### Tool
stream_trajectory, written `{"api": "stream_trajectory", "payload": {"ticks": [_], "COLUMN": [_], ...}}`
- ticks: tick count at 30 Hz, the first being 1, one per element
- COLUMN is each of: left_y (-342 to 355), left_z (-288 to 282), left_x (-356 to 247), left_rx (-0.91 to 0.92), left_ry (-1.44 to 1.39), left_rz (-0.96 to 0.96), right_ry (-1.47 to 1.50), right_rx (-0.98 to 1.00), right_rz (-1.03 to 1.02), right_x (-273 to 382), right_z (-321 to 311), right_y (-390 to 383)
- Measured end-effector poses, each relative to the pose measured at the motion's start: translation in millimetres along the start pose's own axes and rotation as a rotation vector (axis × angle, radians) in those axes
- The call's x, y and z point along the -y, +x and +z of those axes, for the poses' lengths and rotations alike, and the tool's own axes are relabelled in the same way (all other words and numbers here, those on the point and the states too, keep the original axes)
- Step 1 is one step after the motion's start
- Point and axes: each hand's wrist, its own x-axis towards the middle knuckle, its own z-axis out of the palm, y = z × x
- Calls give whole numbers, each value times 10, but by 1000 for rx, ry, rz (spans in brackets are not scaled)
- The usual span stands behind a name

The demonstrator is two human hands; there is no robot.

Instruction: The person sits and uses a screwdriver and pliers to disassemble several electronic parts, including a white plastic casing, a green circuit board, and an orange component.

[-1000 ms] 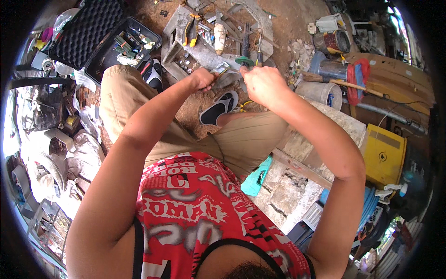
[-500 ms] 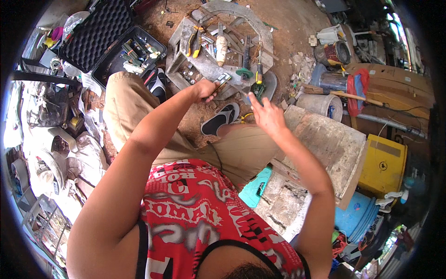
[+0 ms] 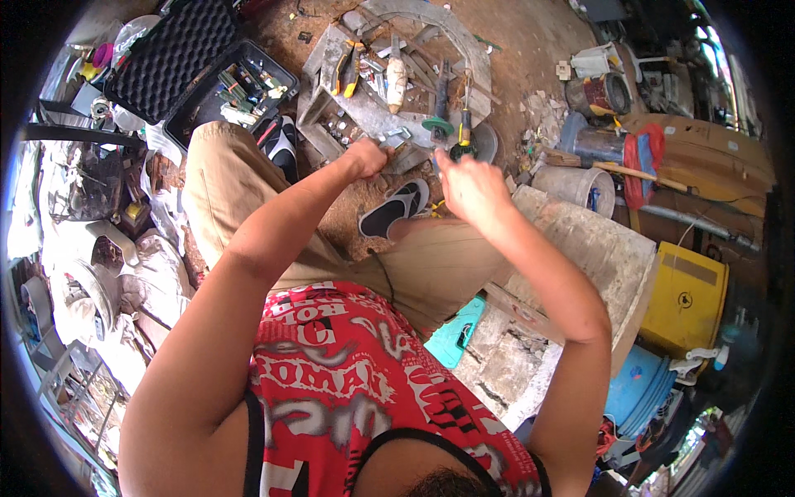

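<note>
My left hand [image 3: 365,158] grips a small shiny metal piece [image 3: 394,138] over the front of a worn grey frame [image 3: 330,45]. My right hand [image 3: 466,180] is curled round something small I cannot make out, just below a soldering iron with a green guard [image 3: 437,127] and a yellow-black screwdriver [image 3: 465,121]. On the frame lie yellow-black pliers [image 3: 349,73], a pale wrapped tool [image 3: 396,79] and several small metal bits.
An open black case [image 3: 189,116] with small parts lies at upper left. On the right are a white bucket [image 3: 563,186], a worn board [image 3: 592,257], a yellow box [image 3: 686,290] and a blue bucket [image 3: 638,389]. My bent legs and sandals sit below the frame.
My right hand has drawn back and down from the green-guarded tool, opened its fingers partly, then curled them again slightly farther up. My left hand has moved slightly down and right with the metal piece.
</note>
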Motion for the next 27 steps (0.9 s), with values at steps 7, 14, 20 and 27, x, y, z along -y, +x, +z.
{"api": "stream_trajectory", "payload": {"ticks": [7,14,20,27], "left_y": [-23,-544,-1123,-1597], "left_z": [18,-306,-481,-845], "left_x": [24,-14,98,232], "left_rx": [-50,259,-18,-22], "left_ry": [13,-358,-752,-1099], "left_rz": [90,-4,156,49], "right_ry": [-38,484,942,837], "right_rx": [103,-128,-529,-244], "right_rz": [29,236,372,323], "right_x": [-70,-175,335,285], "right_z": [-381,-56,1080,1245], "right_y": [139,-420,-142,167]}}
